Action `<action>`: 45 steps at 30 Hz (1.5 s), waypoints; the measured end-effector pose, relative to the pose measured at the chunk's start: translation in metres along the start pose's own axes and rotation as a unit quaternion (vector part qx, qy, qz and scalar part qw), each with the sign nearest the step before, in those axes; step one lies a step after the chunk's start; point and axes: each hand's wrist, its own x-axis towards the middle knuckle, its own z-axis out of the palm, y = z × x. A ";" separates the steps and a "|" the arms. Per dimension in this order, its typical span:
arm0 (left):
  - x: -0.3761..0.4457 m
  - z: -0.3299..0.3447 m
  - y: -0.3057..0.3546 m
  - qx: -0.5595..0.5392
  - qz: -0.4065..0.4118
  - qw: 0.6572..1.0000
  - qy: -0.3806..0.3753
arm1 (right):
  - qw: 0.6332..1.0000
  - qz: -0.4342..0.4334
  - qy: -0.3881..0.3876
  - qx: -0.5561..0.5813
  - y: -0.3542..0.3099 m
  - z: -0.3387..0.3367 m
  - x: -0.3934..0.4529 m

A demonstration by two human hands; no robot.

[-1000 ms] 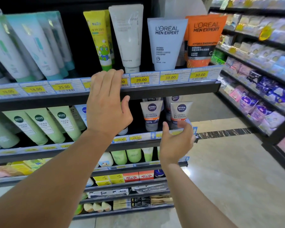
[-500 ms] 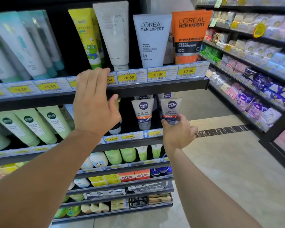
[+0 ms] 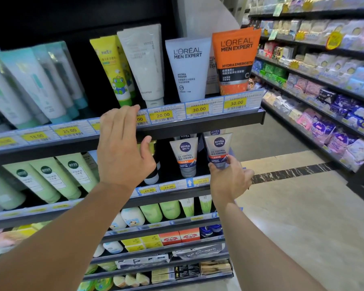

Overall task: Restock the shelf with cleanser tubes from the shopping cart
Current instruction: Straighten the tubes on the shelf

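My right hand (image 3: pixel 229 181) pinches the Nivea tube (image 3: pixel 218 150) low, left hand (image 3: pixel 122 148) spread & empty; I seat it upright w/ label facing out beside its twin (image 3: pixel 184 156)

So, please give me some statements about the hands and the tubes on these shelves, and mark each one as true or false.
1. The right hand grips the bottom of a Nivea Men tube on the second shelf. True.
2. The left hand holds a yellow tube. False: it is open and empty, held in front of the shelf edge.
3. The orange L'Oreal tube stands at the right end of the top shelf. True.
4. The price tag under the orange tube reads 20.00. False: it reads 30.00.
5. A second Nivea Men tube stands to the left of the gripped one. True.
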 end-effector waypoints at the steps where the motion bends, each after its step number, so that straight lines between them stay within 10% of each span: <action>1: 0.000 0.000 0.000 0.002 0.000 1.000 -0.002 | 1.000 0.001 -0.003 0.003 0.001 -0.001 0.000; 23: 0.002 -0.012 0.000 -0.012 -0.022 0.996 -0.084 | 0.941 -0.220 0.075 0.246 -0.147 -0.116 -0.031; 45: 0.007 -0.021 -0.001 -0.056 -0.058 0.991 -0.109 | 0.983 -0.069 0.104 0.134 -0.193 -0.078 -0.028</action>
